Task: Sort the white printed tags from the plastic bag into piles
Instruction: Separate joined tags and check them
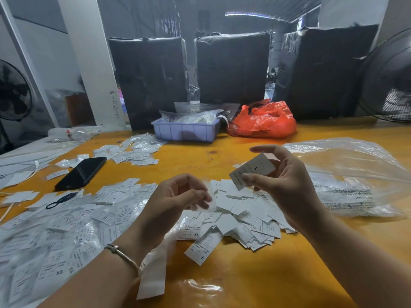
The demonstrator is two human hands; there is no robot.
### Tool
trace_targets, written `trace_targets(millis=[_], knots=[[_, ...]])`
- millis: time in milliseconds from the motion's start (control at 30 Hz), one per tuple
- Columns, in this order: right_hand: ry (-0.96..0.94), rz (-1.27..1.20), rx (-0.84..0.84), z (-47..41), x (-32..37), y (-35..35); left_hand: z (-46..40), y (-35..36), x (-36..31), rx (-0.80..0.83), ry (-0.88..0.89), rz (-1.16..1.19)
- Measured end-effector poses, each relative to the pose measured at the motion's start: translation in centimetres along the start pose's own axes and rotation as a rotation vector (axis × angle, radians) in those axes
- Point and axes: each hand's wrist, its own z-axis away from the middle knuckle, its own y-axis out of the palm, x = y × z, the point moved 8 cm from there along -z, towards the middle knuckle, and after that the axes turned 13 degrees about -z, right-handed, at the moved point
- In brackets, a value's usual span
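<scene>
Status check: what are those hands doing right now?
Right hand pinching tag marked L. Left hand holding clear sleeve, blurred. Unsorted tag heap below. Nothing blocking.

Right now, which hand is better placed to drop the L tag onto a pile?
Right. The right hand already pinches the L tag above the loose tag heap. The left hand pinches a small clear sleeve, so it's occupied.
</scene>
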Motion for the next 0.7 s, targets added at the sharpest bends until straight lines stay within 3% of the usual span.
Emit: trace_targets(millis=[400, 700], knots=[[-0.197, 0.259, 0.024, 0.8, 2.7, 1.6, 0.6, 0.6, -1.7, -0.065, 0.205, -0.342], [-0.292, 0.422, 0.16, 1.5, 3.4, 3.6, 0.6, 0.8, -1.7, -0.036, 0.239, -0.353]])
